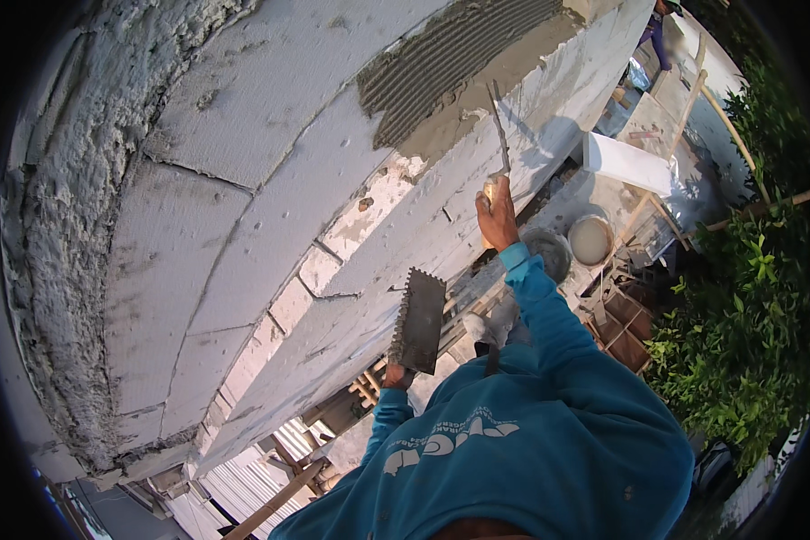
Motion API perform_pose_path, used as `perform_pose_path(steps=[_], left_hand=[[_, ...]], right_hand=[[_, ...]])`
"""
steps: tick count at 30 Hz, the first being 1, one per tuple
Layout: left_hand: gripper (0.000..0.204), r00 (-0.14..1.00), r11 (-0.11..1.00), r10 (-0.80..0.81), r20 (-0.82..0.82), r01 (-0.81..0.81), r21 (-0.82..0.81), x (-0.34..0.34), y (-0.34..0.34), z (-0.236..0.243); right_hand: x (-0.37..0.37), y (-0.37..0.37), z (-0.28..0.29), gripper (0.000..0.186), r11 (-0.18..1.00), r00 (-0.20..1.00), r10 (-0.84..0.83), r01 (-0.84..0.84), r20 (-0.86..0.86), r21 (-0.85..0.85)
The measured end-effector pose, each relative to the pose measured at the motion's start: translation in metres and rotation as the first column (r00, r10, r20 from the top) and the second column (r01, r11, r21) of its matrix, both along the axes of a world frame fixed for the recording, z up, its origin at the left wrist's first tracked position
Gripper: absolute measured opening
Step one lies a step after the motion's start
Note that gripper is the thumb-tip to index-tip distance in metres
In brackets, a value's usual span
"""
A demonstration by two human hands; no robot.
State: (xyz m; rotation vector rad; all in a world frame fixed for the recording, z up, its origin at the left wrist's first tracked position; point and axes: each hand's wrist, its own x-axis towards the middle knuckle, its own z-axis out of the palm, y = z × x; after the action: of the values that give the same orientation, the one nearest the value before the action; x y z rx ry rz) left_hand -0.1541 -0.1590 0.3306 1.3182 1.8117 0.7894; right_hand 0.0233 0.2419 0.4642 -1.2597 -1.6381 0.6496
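Observation:
My right hand (497,211) is closed round the pale handle of a trowel (502,126), whose narrow-looking blade, seen nearly edge-on, points up toward a patch of grey mortar (454,63) with combed ridges and a smoother lower edge. Whether the blade touches it I cannot tell. Lower down, my left hand (396,378) grips a notched metal trowel (418,319), partly hidden behind its grey, mortar-stained plate. Both hands are beside a pale block wall (207,261) with cracked joints and a rough strip at the far left.
Scaffold boards and poles (693,99) run along the right, holding a white block (625,162) and two buckets (590,240). Leafy branches (738,342) hang beyond them. Another person (659,40) in purple trousers is at the top right. Bamboo poles (274,504) cross below.

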Motion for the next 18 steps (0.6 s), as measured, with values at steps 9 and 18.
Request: perform_pose_path(steps=[9,18], left_hand=[[0.055,0.999,0.999,0.034,-0.029,-0.034,-0.015,0.003,-0.030,0.008],[0.055,0.998,0.993,0.010,-0.064,-0.002,0.117,0.005,-0.002,-0.040]], right_hand=[[0.015,-0.027,-0.080,0.038,0.987,0.984,0.083,-0.059,0.156,-0.149],[0.112,-0.051,0.006,0.047,0.983,0.812,0.181,-0.164,0.554,-0.081]])
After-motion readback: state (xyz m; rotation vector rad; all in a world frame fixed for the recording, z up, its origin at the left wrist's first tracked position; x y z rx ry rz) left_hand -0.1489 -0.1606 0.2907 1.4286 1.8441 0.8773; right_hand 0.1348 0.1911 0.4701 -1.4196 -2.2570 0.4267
